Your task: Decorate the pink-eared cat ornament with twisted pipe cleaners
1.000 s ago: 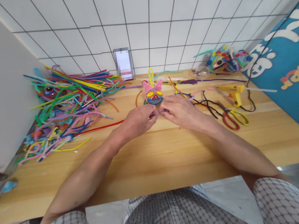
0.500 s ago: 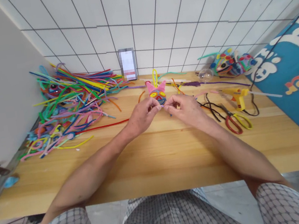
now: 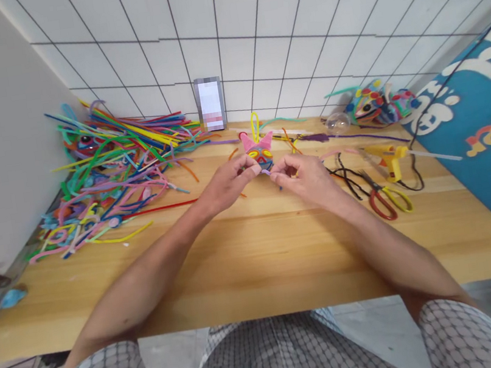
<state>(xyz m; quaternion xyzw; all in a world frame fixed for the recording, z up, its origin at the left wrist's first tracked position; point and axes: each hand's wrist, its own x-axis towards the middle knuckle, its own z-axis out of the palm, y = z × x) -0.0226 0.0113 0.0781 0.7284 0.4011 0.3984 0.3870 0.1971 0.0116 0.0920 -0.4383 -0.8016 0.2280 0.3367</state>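
A short purple pipe cleaner (image 3: pixel 266 172) spans the small gap between my hands. My right hand (image 3: pixel 302 177) pinches its right end between thumb and forefinger. At the other end, the thumb and forefinger of my left hand (image 3: pixel 234 180) are pressed together; the exact contact there is hard to see. Just behind my fingertips is a small animal-face craft (image 3: pixel 260 152) with pink pointed ears, yellow-ringed eyes and a yellow loop (image 3: pixel 255 125) on top. My hands partly cover its lower edge.
Loose pipe cleaners (image 3: pixel 131 158) heap up at the left. A phone (image 3: pixel 210 104) leans on the tiled wall. To the right lie scissors (image 3: pixel 388 198), a yellow glue gun (image 3: pixel 390 157), black strips (image 3: pixel 349 176), a clear dome (image 3: pixel 337 124) and a colourful finished craft (image 3: pixel 374 104).
My left hand has shifted slightly left, widening the gap between my fingertips. More of the purple pipe cleaner and the craft's face shows. My right hand has barely moved.
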